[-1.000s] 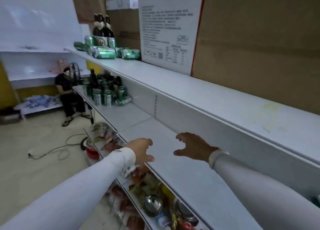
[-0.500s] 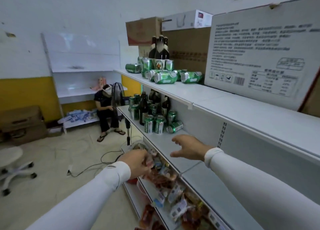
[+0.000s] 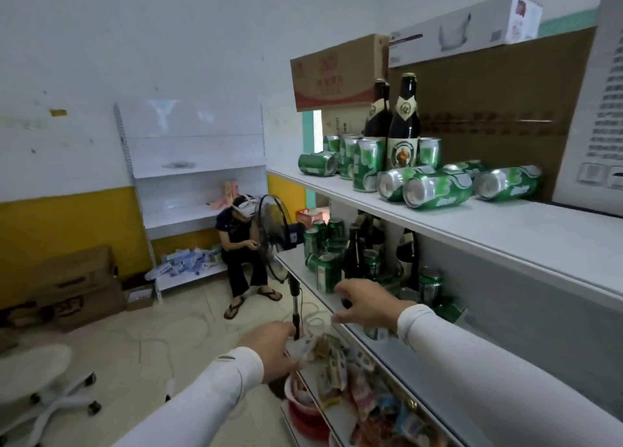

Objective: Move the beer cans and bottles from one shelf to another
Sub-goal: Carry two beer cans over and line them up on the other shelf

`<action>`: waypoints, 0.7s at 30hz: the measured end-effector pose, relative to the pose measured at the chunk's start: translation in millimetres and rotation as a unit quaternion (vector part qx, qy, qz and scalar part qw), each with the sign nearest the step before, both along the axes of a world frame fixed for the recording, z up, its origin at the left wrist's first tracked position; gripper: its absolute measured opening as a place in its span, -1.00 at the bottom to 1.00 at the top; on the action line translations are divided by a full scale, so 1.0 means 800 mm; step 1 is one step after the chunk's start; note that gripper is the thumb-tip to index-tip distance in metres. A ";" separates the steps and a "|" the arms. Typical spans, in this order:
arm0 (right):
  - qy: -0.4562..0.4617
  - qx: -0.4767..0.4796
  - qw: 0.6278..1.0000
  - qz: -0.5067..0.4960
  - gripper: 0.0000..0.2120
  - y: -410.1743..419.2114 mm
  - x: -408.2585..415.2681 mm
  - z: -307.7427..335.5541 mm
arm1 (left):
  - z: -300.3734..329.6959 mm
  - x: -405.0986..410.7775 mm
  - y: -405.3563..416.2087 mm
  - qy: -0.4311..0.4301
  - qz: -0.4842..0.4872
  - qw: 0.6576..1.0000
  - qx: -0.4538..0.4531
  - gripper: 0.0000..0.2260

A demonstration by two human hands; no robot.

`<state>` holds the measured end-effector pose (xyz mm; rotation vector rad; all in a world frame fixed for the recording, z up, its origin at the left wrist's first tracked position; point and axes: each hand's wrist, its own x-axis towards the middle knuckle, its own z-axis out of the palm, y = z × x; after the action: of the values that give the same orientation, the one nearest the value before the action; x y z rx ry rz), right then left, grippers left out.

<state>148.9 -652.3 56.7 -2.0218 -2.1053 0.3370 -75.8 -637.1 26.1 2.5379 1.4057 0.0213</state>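
Both hands are out front and empty. The right hand (image 3: 365,303) is half-open, fingers curled with a wide gap to the thumb, hanging at the front lip of the white metal middle shelf (image 3: 296,267); that pose reads as a pre-shape for a can or bottle body, not a grip yet. The left hand (image 3: 272,350) sits lower at 7 o'clock of the right one, fingers loosely bent over the coloured snack packets (image 3: 332,365) on the bottom tier; it looks empty, though its fingertips are hidden, so contact with the packets is unclear. Task stock is split over two levels. On the middle shelf, at 12 to 1 o'clock of the right hand and near it, stands a cluster of green aluminium beer cans (image 3: 325,273) and dark glass beer bottles (image 3: 352,258), mostly upright, packed tight at the far end. On the white top shelf (image 3: 505,224), above it, are more green cans (image 3: 435,190), several lying on their sides, plus two tall dark bottles with cream labels (image 3: 403,133) standing behind them against brown cardboard boxes (image 3: 488,116). Lying cans can roll, so they are likely dumped fast, not arranged. My guess: the next pick comes from the middle cluster, nearest can first, because the bottles stand deeper in. Seated person (image 3: 237,244) and black pedestal fan (image 3: 273,237) at 10 o'clock are well clear.
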 end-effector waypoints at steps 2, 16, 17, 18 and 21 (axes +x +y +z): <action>0.012 -0.003 1.000 0.004 -0.39 0.057 -0.024 0.004 | 0.005 -0.020 0.055 0.008 0.005 1.000 0.000 -0.43; -0.006 -0.029 0.996 -0.087 -0.36 0.289 -0.080 -0.022 | -0.014 -0.065 0.371 0.024 -0.087 0.996 0.011 -0.47; -0.010 -0.021 0.994 -0.108 -0.37 0.301 -0.079 -0.021 | -0.014 -0.065 0.391 0.030 -0.108 0.993 0.021 -0.48; -0.005 -0.011 0.991 -0.133 -0.38 0.312 -0.081 -0.018 | -0.013 -0.067 0.413 0.034 -0.129 0.991 0.026 -0.48; 0.012 -0.017 0.982 -0.185 -0.37 0.338 -0.091 -0.015 | -0.008 -0.071 0.481 0.027 -0.166 0.986 0.017 -0.44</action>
<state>75.8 -381.7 44.5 -2.3559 -1.6692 0.3322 -132.2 -252.1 19.5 2.7860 0.9906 -0.0833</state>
